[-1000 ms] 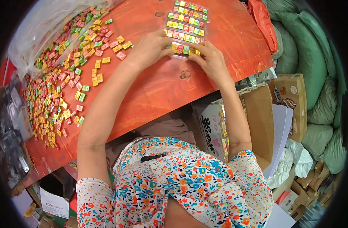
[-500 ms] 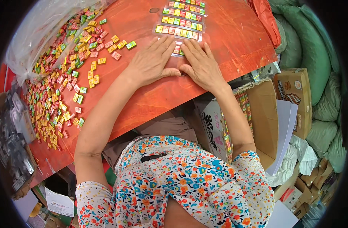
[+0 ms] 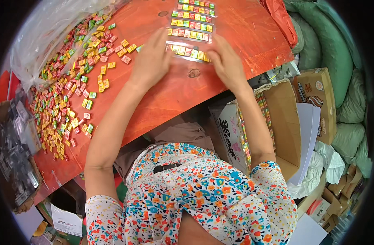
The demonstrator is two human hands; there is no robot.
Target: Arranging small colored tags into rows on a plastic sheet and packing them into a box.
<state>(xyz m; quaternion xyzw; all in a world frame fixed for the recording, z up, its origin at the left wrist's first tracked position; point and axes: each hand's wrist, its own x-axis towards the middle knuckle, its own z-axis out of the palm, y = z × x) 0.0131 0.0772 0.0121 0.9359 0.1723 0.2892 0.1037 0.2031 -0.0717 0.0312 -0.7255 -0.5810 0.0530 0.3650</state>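
Note:
A clear plastic tray (image 3: 189,52) with one row of small yellow, red and green boxes lies between my two hands, near the edge of the red table. My left hand (image 3: 153,59) grips its left end, its fingers partly hidden behind the palm. At the opposite end, my right hand (image 3: 228,61) closes on the tray with thumb and fingers. Both hands are slightly blurred. Just beyond, more filled trays (image 3: 190,25) run away from me in parallel rows.
Loose small boxes (image 3: 64,102) spread over the left of the red table (image 3: 154,110), partly under a clear plastic bag (image 3: 35,49). A bin of clear plastic trays (image 3: 17,151) stands far left. An open carton (image 3: 283,118) holding small boxes is by my right arm; green sacks (image 3: 334,57) lie behind.
My hands have moved apart from flat over the nearest tray to its two ends, uncovering its row of boxes. The rows of trays appear slightly farther left.

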